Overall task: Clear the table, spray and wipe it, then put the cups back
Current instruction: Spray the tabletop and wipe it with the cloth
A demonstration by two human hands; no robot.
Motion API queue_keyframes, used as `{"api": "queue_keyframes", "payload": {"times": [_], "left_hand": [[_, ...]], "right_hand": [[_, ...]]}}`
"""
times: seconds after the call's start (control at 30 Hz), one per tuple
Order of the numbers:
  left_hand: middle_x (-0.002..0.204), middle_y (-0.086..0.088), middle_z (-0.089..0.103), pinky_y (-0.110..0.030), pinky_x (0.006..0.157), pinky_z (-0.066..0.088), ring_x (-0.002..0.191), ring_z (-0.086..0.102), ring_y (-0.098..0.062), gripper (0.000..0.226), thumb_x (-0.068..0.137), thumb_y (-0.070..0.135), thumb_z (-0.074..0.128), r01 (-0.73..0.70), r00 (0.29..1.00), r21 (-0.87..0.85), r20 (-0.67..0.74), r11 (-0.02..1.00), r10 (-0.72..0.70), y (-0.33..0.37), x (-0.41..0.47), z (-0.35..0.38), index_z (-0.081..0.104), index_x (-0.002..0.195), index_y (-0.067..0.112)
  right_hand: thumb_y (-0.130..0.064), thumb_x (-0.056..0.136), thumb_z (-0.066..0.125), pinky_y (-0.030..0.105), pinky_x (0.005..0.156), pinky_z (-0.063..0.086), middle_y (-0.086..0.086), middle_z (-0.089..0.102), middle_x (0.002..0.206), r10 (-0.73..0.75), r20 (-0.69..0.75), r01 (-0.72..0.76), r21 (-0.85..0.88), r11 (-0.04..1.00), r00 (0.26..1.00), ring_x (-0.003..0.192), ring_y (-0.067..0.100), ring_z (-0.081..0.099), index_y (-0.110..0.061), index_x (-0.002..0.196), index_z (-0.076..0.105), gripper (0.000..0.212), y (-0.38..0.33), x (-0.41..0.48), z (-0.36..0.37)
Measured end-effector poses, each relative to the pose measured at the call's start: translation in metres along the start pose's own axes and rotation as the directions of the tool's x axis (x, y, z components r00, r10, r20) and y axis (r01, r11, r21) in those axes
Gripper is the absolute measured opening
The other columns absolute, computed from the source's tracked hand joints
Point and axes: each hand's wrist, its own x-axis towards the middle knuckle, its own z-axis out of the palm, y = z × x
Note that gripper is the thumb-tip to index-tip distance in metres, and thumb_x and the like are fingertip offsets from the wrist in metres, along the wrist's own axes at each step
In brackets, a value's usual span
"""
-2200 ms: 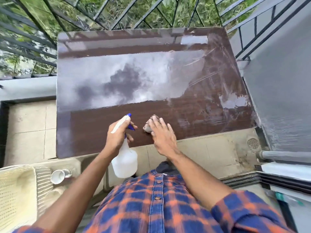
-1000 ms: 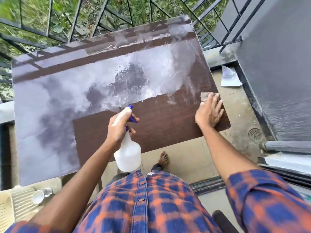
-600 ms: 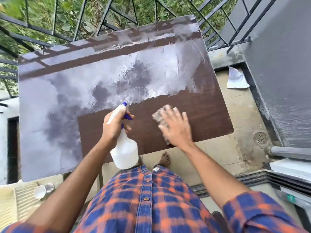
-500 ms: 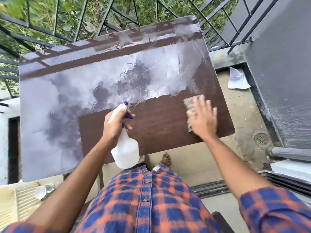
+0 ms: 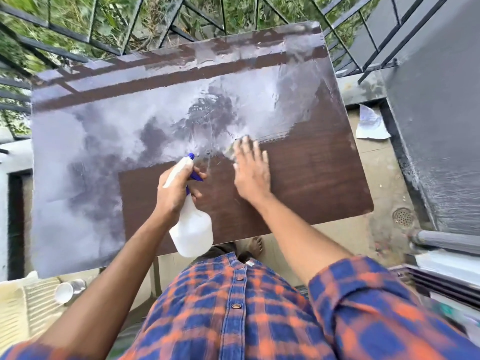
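Observation:
The dark brown table [image 5: 311, 178] is wet and glossy over its far and left parts and duller near me. My left hand [image 5: 176, 188] grips a white spray bottle [image 5: 193, 229] with a blue trigger, held over the table's near edge. My right hand [image 5: 250, 170] lies flat, fingers spread, pressing a small cloth [image 5: 232, 149] onto the tabletop near its middle; only the cloth's edge shows beyond my fingers. A white cup [image 5: 63, 292] lies on its side on a pale woven chair [image 5: 23, 313] at the lower left.
A black metal railing [image 5: 109, 45] runs behind the table, with greenery beyond. A dark grey wall [image 5: 436, 126] stands on the right. A crumpled paper [image 5: 370, 124] and a floor drain [image 5: 403, 216] lie on the tiled floor at the right. My bare foot [image 5: 255, 245] is under the table's near edge.
My right hand slid the cloth back and forth across the near part of the table, and now it is left of and farther out than half a second ago. The spray bottle stayed roughly in place.

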Motion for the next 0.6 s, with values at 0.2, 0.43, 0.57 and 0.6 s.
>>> {"api": "queue_keyframes", "payload": {"times": [0.2,0.43,0.57,0.6], "left_hand": [[0.089,-0.014,0.074,-0.024,0.046,0.046,0.04,0.053,-0.02,0.035,0.102,0.035,0.055,0.007,0.998,-0.018,-0.059,1.0,-0.008,0.005,0.004,-0.015,0.067,0.087,0.005],[0.087,-0.009,0.076,-0.024,0.045,0.046,0.039,0.052,-0.018,0.038,0.105,0.031,0.052,0.036,0.988,-0.047,-0.151,0.998,-0.043,0.004,0.0,-0.039,0.065,0.101,-0.004],[0.088,-0.012,0.075,-0.025,0.045,0.046,0.038,0.053,-0.018,0.035,0.106,0.029,0.05,0.031,0.985,-0.065,-0.167,0.997,-0.042,0.0,-0.007,-0.051,0.064,0.096,-0.001],[0.089,-0.013,0.074,-0.025,0.045,0.046,0.038,0.053,-0.018,0.034,0.107,0.028,0.05,0.028,0.985,-0.07,-0.167,0.997,-0.04,-0.001,-0.008,-0.054,0.064,0.094,0.0]], "right_hand": [[-0.01,0.099,0.051,0.033,0.12,0.029,0.0,0.047,0.153,0.11,0.073,-0.129,0.705,0.697,0.991,0.141,0.015,0.043,-0.02,0.15,0.044,0.053,-0.019,-0.026,-0.006],[-0.008,0.1,0.051,0.038,0.088,0.056,0.01,0.068,0.12,0.044,0.519,-0.494,0.834,-0.248,0.854,0.104,0.025,0.066,-0.013,0.13,0.06,0.031,-0.035,-0.025,-0.044],[0.005,0.091,0.056,0.045,0.088,0.053,0.018,0.068,0.113,-0.027,0.59,-0.59,0.803,-0.084,0.807,0.096,0.03,0.066,-0.01,0.118,0.063,0.032,-0.066,-0.035,-0.032],[0.008,0.089,0.058,0.046,0.093,0.052,0.021,0.069,0.116,-0.021,0.567,-0.567,0.824,0.015,0.823,0.097,0.03,0.065,-0.006,0.12,0.064,0.035,-0.077,-0.037,-0.03]]}}
